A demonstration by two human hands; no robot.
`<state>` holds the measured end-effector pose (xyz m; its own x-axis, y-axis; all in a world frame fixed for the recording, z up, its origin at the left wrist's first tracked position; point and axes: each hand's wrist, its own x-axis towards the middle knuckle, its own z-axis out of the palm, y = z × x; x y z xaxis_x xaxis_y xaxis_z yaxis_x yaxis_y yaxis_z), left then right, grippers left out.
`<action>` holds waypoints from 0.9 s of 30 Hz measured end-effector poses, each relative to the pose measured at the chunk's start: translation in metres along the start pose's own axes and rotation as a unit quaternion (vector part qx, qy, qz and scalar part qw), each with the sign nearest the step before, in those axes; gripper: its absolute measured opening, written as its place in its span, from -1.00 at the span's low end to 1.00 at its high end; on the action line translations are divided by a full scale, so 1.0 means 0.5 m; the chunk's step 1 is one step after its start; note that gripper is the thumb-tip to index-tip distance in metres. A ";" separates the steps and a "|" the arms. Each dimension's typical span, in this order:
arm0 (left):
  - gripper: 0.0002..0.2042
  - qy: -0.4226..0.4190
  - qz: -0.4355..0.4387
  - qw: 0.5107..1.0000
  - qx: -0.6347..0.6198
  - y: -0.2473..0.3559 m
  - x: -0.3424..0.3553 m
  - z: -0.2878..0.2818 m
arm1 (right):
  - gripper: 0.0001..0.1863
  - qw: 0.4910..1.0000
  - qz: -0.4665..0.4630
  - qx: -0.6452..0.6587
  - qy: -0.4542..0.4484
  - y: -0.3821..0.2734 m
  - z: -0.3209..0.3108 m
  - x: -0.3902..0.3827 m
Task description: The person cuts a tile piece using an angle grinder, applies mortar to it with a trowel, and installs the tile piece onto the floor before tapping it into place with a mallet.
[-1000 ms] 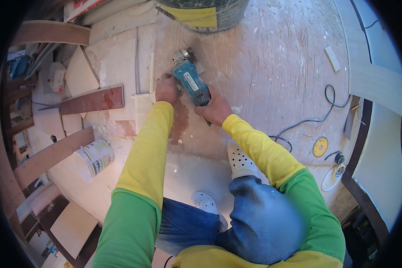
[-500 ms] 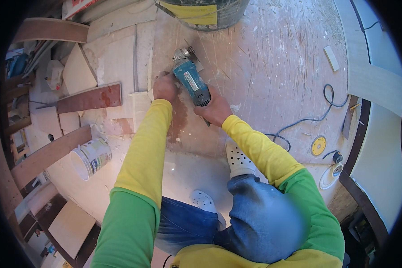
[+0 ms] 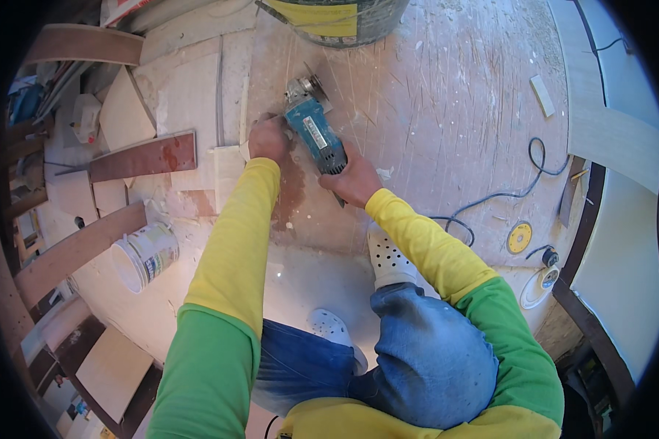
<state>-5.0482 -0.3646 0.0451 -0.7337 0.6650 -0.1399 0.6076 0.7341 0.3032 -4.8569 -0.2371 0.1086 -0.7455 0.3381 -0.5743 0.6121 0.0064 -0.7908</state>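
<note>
My right hand (image 3: 355, 179) is closed around the rear handle of the blue angle grinder (image 3: 313, 132); its disc end points away from me, down against the dusty floor (image 3: 447, 110). My left hand (image 3: 267, 139) is curled shut just to the left of the grinder's head, pressing on the edge of a pale tile strip (image 3: 227, 172) — whether it grips the strip or only holds it down, I cannot tell.

Progress, as I judge it: the cut is under way, not finished. The strip beside the grinder looks whole, and other pale tile pieces (image 3: 183, 102) lie left of the grinder, some of them trimmed narrow. How many remain to be cut cannot be read from this view.

Containers — a white bucket (image 3: 145, 256) lies on its side, well to the near left of the grinder; its inside is not visible. A large dark tub with a yellow label (image 3: 337, 18) stands beyond the grinder, contents out of view. A yellow disc (image 3: 520, 238) lies well to the right of the grinder, near the black cable (image 3: 490, 197).
</note>
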 end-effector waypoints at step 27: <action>-0.40 -0.009 -0.018 1.000 0.000 0.004 -0.001 -0.002 | -0.14 1.000 0.010 0.014 -0.013 0.011 -0.004 -0.013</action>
<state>-5.0470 -0.3637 0.0469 -0.7491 0.6408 -0.1681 0.5811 0.7574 0.2978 -4.8479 -0.2376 0.1085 -0.7395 0.3138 -0.5956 0.6202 -0.0265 -0.7840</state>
